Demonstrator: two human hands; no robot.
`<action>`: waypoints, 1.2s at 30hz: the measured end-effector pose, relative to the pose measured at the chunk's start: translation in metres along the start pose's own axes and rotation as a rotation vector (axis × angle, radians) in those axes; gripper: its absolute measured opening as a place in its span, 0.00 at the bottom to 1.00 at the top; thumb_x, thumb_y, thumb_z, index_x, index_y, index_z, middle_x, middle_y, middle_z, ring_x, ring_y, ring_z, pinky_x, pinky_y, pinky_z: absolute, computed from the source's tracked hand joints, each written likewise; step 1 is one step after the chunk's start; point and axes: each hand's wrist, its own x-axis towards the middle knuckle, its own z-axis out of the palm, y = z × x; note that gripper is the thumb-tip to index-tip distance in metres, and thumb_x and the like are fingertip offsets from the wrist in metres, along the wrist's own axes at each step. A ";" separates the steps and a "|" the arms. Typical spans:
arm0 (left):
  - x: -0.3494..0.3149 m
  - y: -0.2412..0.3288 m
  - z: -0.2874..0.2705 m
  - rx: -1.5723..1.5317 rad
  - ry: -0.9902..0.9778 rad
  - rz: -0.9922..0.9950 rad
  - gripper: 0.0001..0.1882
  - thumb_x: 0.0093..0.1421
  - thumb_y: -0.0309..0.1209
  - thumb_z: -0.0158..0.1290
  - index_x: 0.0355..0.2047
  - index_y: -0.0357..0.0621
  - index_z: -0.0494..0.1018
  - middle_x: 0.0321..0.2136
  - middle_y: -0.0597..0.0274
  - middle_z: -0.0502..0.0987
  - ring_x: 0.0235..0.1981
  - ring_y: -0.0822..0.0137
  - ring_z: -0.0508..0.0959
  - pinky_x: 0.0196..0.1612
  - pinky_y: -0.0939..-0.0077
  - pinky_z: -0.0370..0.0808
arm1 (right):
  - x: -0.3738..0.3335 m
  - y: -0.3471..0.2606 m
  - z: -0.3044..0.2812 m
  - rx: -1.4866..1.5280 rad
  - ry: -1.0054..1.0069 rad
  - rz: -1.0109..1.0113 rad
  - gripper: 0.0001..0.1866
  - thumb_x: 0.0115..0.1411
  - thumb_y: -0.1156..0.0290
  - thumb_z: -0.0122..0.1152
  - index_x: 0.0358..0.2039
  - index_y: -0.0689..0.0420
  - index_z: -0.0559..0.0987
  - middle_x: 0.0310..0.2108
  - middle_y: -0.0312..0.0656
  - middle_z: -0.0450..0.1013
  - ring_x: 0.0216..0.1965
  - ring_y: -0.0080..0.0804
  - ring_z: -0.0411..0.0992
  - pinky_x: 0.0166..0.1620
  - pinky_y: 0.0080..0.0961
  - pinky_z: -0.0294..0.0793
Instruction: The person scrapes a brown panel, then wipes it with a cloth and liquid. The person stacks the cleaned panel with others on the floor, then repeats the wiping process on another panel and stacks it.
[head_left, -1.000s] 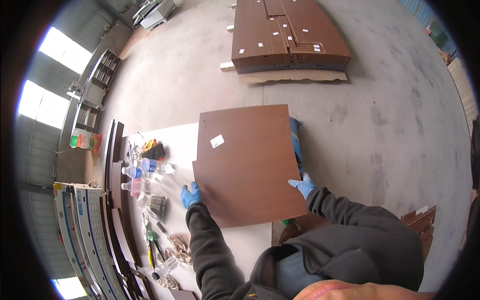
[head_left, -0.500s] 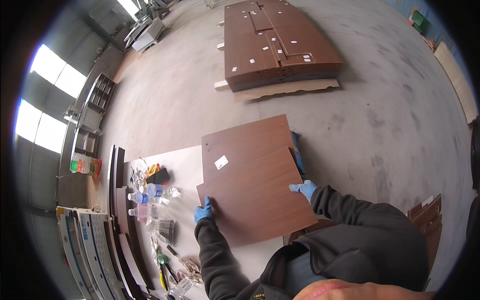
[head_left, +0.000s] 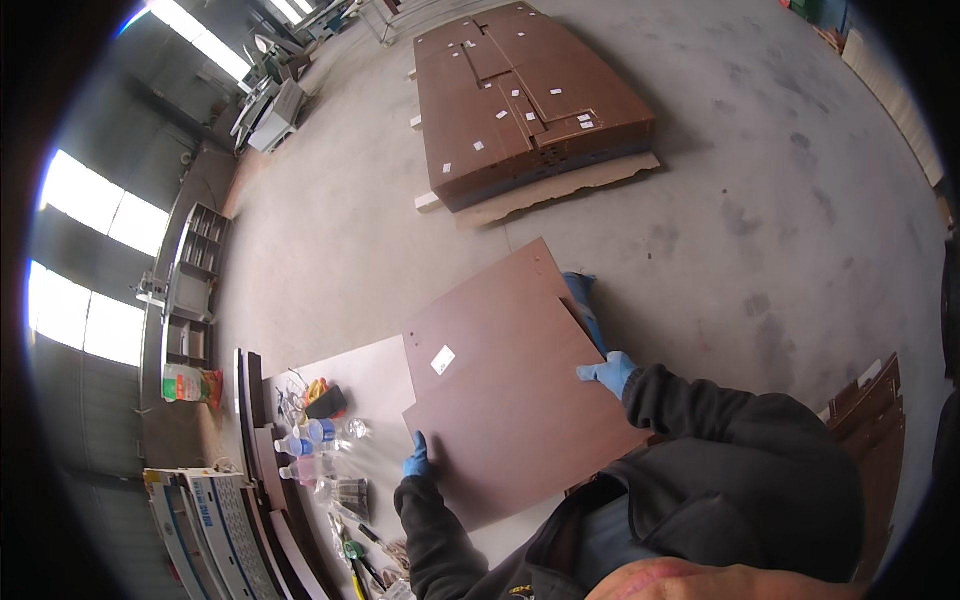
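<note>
A brown rectangular panel (head_left: 540, 430) lies tilted across in front of me, held by its two side edges. My left hand (head_left: 416, 456), in a blue glove, grips its left edge, thumb on top and the other fingers hidden underneath. On the right edge, my right hand (head_left: 610, 373), also gloved in blue, is closed with its thumb over the face. Beneath and beyond this panel is another brown panel (head_left: 480, 320) with a white label and small holes near its corners. Something blue (head_left: 583, 300) shows past its right edge.
The white table (head_left: 380, 365) carries plastic bottles (head_left: 320, 430), a black object (head_left: 325, 402) and tools at the left. Dark boards (head_left: 275, 480) stand along its left side. A large stack of brown panels (head_left: 535, 110) lies on the floor ahead, over cardboard (head_left: 570, 192).
The view has shifted, so the table and floor stack sit differently in the picture. The front panel appears slightly turned and slid against the labelled one. Both hands keep their hold.
</note>
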 end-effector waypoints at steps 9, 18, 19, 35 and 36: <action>-0.059 0.212 0.009 -0.586 0.223 0.049 0.41 0.59 0.63 0.64 0.39 0.25 0.81 0.36 0.51 0.84 0.36 0.63 0.79 0.40 0.69 0.76 | 0.083 -0.001 -0.174 0.133 0.033 -0.007 0.23 0.59 0.68 0.75 0.49 0.72 0.82 0.47 0.52 0.82 0.44 0.41 0.82 0.50 0.35 0.81; -0.111 0.555 0.071 -0.637 0.262 0.191 0.39 0.59 0.60 0.66 0.41 0.27 0.82 0.36 0.56 0.84 0.35 0.68 0.78 0.41 0.70 0.76 | 0.124 -0.148 -0.464 0.172 0.058 -0.093 0.26 0.62 0.64 0.72 0.53 0.73 0.79 0.46 0.49 0.82 0.45 0.37 0.81 0.50 0.31 0.80; -0.114 0.590 0.076 -0.619 0.269 0.207 0.38 0.59 0.60 0.66 0.41 0.27 0.82 0.35 0.57 0.84 0.35 0.68 0.78 0.40 0.71 0.76 | 0.127 -0.162 -0.491 0.274 -0.036 -0.142 0.26 0.62 0.64 0.71 0.53 0.72 0.79 0.46 0.49 0.82 0.46 0.36 0.81 0.51 0.30 0.79; 0.035 1.233 0.203 -0.703 -0.054 0.442 0.32 0.60 0.55 0.67 0.32 0.29 0.82 0.29 0.61 0.83 0.32 0.72 0.77 0.39 0.73 0.76 | 0.329 -0.393 -0.911 0.386 0.346 -0.200 0.21 0.67 0.68 0.65 0.55 0.68 0.79 0.45 0.45 0.82 0.43 0.35 0.82 0.49 0.31 0.82; 0.038 1.286 0.209 -0.665 -0.071 0.482 0.32 0.60 0.55 0.67 0.32 0.29 0.82 0.29 0.61 0.83 0.31 0.72 0.77 0.39 0.73 0.76 | 0.337 -0.406 -0.940 0.438 0.365 -0.222 0.22 0.67 0.68 0.65 0.56 0.68 0.79 0.47 0.46 0.82 0.45 0.36 0.82 0.50 0.32 0.82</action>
